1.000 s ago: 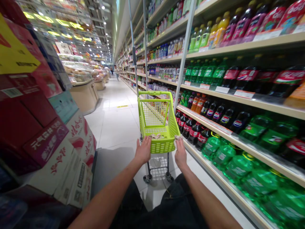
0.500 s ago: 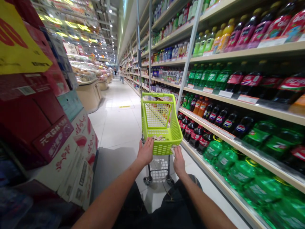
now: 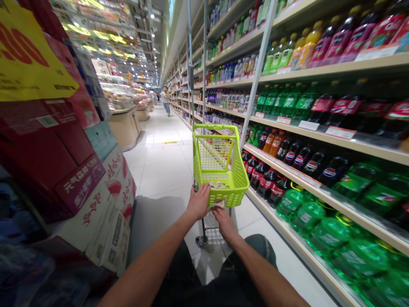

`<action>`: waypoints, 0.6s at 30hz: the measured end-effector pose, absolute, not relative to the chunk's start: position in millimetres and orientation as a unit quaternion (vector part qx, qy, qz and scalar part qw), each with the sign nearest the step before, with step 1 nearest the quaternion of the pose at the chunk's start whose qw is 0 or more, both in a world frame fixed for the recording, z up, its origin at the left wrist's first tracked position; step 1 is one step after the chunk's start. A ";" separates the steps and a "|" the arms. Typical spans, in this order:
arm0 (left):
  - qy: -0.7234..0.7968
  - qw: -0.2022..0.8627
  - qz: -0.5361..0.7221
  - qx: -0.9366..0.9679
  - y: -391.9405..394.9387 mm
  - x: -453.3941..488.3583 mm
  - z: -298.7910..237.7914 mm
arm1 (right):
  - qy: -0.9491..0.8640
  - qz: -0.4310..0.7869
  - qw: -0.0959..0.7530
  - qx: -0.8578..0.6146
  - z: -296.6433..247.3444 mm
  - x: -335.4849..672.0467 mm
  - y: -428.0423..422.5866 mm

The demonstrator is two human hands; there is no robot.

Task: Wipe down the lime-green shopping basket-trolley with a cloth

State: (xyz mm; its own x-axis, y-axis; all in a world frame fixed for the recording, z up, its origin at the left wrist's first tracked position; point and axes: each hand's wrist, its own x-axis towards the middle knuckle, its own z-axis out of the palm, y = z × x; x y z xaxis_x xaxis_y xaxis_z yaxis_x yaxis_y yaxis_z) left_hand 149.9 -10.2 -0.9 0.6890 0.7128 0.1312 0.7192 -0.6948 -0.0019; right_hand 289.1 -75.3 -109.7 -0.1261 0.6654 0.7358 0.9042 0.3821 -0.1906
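The lime-green cart (image 3: 239, 177) stands on the white tiled floor (image 3: 153, 170) before the person, its long axis running up the aisle, handle at the far end. The left hand (image 3: 198, 202) lies unclenched on the near left corner; the right hand (image 3: 226, 222) pinches a pale cloth (image 3: 218, 204) at the near wall's lower edge. Pepsi bottles (image 3: 330, 172) line the shelves (image 3: 284, 163); a carton (image 3: 79, 181) reads 元气森林. Yellow lights (image 3: 79, 30) glow beyond.
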 end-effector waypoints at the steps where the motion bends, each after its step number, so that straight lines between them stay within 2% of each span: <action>1: -0.385 0.026 -0.060 -0.921 -9.0 148.3 -1.2 | -0.737 -0.153 0.389 -0.532 -110.5 290.0 -77.9; 6: -0.389 0.014 -0.111 -0.915 -9.0 146.1 -5.7 | -0.684 -0.170 0.441 -0.556 -76.2 294.6 -66.8; 9: -0.401 0.002 -0.135 -0.906 -11.6 145.1 -6.7 | -0.718 -0.159 0.411 -0.539 -85.9 281.7 -59.3; 13: -0.367 0.011 -0.102 -0.924 -10.6 140.0 -6.3 | -0.753 -0.144 0.377 -0.519 -111.8 276.0 -68.5; 18: -0.372 0.027 -0.130 -0.919 -11.5 146.6 -8.1 | -0.685 -0.182 0.446 -0.547 -72.4 308.8 -71.9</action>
State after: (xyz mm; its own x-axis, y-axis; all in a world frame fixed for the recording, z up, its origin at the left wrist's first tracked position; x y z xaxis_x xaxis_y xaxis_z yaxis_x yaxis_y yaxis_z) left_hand 146.6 -11.5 -8.1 0.6892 0.6766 0.2594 0.6905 -0.7217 0.0478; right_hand 308.8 -71.9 -72.4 -0.0040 0.5871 0.8095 0.9113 0.3355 -0.2388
